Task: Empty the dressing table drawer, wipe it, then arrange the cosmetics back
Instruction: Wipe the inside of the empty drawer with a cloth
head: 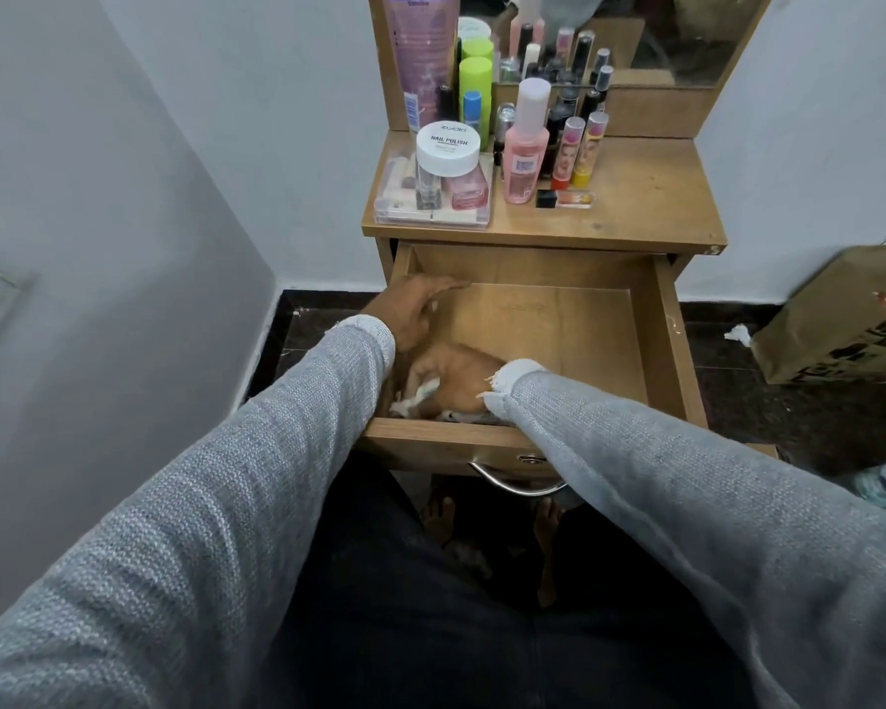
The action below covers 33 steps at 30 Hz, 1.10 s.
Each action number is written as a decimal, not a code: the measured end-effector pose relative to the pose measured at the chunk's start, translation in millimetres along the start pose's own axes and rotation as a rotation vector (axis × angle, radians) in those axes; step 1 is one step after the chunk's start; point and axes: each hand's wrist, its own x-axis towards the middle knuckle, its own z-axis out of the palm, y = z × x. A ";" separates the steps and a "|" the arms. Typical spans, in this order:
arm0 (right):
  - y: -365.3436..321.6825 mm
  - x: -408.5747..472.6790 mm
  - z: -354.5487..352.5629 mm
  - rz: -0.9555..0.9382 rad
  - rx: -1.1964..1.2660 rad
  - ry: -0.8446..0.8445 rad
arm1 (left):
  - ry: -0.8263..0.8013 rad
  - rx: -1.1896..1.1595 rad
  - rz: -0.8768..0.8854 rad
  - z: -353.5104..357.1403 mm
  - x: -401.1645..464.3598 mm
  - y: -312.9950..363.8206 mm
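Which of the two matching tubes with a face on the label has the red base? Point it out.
The left tube of the pair, next to the pink bottle. Its base is red-orange; the right tube beside it has a yellow base.

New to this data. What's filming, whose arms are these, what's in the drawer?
One wide-angle camera worn on a person's head, looking down at their own arms in grey sleeves. No robot. The open drawer of a small dressing table is nearly bare. The left hand rests at the drawer's left side; the right hand presses a whitish cloth into the near left corner, apparently wiping. The cosmetics stand on the tabletop before a mirror.
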 end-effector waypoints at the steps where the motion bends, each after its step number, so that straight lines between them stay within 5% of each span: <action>1: 1.8 -1.4 0.4 -0.038 -0.023 -0.053 | 0.015 -0.025 0.005 -0.3 0.7 -0.2; 11: 13.0 6.0 -9.7 -0.216 -0.743 0.048 | 0.031 -0.131 -0.062 -3.4 1.5 0.2; 20: 35.4 62.7 -44.1 -0.029 -0.681 0.051 | 0.072 -0.245 -0.094 -5.3 -2.4 7.4; 24: 35.8 60.9 -49.6 -0.046 -0.922 0.097 | 0.040 -0.163 -0.078 -1.3 1.9 3.0; 33: 57.0 15.6 -77.7 0.049 -0.968 0.185 | 0.027 0.020 -0.107 3.6 5.5 4.0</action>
